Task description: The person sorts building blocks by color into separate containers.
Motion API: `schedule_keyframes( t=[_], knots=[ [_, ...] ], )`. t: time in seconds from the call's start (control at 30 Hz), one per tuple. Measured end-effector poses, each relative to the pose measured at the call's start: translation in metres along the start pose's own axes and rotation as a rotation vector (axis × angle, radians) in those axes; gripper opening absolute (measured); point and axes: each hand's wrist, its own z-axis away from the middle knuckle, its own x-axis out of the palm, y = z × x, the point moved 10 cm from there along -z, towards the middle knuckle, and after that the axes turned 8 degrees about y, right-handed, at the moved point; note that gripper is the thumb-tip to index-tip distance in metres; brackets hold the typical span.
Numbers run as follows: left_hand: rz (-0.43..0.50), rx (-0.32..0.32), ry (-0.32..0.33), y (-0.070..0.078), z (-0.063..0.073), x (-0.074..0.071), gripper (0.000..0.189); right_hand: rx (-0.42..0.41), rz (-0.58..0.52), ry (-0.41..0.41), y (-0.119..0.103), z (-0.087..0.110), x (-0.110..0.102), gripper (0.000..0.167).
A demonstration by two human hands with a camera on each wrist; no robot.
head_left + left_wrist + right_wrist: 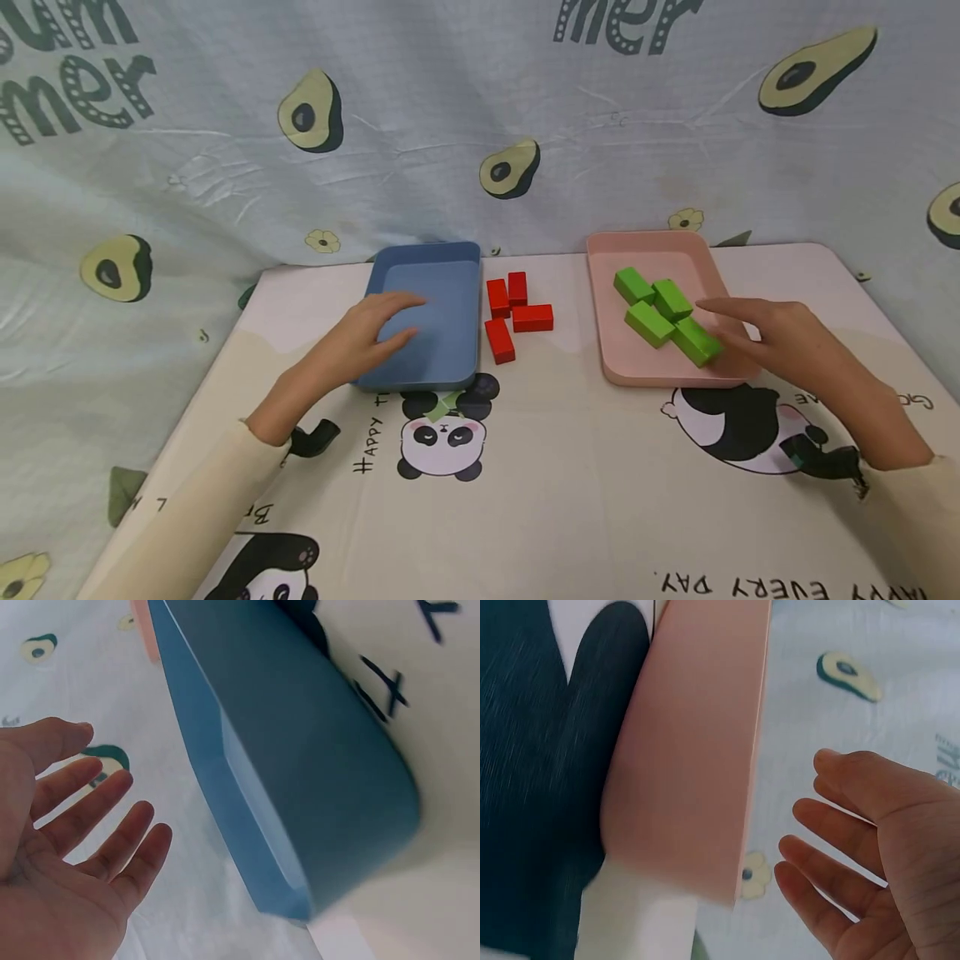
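My left hand hovers over the left part of a blue tray, fingers loosely bent and nothing held. In the left wrist view that hand shows spread fingers beside the tray's wall. My right hand is above the right side of a pink tray, its fingertips near the green blocks lying in it. The right wrist view shows the right hand with relaxed fingers, holding nothing, beside the pink tray's wall. Several red blocks lie on the table between the trays.
A cream tablecloth with panda prints and lettering covers the table. Behind the trays hangs a pale cloth printed with avocados and flowers. The trays stand near the table's far edge.
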Motion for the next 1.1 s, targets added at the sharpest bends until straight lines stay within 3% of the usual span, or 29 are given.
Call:
schedule_keyframes(
  t=[0.17,0.4,0.7,0.97,1.1],
  knots=[
    [-0.009,-0.029,0.028,-0.01,0.009,-0.007,0.044,-0.038,-0.03,-0.007,-0.014,-0.003,0.005,0.048],
    [-0.028,-0.054,0.041,-0.017,0.018,-0.013,0.044,-0.181,-0.04,0.073,-0.039,-0.008,0.006,0.049],
    [-0.026,-0.063,0.055,-0.023,0.023,-0.017,0.041,-0.236,-0.093,0.077,-0.058,-0.018,0.012,0.048],
    [-0.028,-0.083,0.074,-0.029,0.028,-0.02,0.041,-0.348,-0.145,0.113,-0.08,-0.03,0.021,0.043],
    [-0.034,-0.089,0.093,-0.031,0.03,-0.023,0.04,-0.338,-0.14,0.095,-0.088,-0.035,0.027,0.041]
  ],
)
